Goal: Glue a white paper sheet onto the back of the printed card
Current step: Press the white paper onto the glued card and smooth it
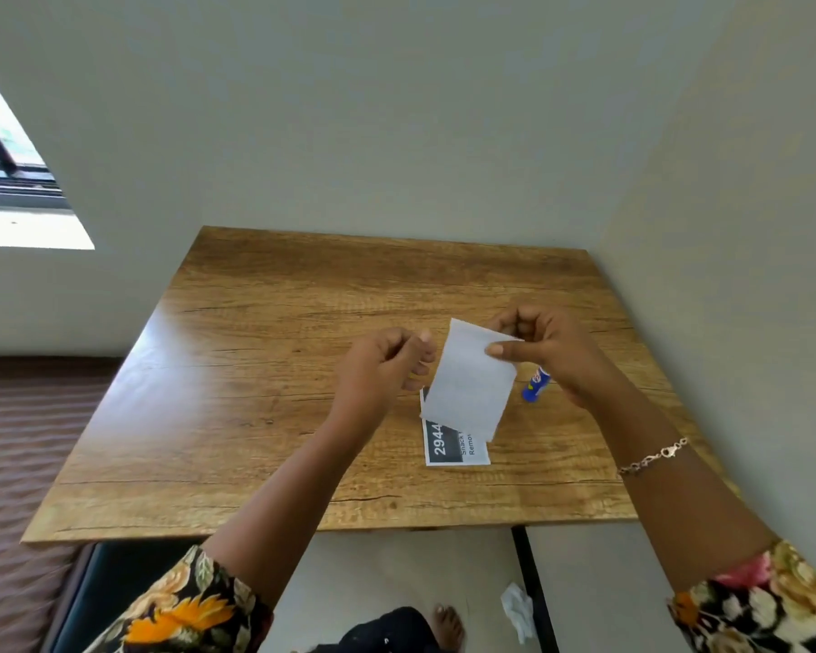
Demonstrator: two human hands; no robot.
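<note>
Pinched between thumb and forefinger of right hand (542, 355): far right corner of sheet (467, 384), white, hanging tilted in the air above card (448, 450) and hiding its far part. Left of sheet, above card's left side: left hand (382, 365), fingers curled in, thumb tip against forefinger, nothing visibly held; contact with sheet's edge not discernible. Card itself flat on table (255, 369), printed face up, "2944" in white on a dark band. Right of card and a little beyond it: blue glue stick (535, 384), lying on the wood, partly behind right hand. Nearer than card, on right wrist: chain bracelet (653, 457). Nearer still, past table edge, on floor: crumpled white scrap (517, 605). Floral sleeves (184, 610) at both forearms.
</note>
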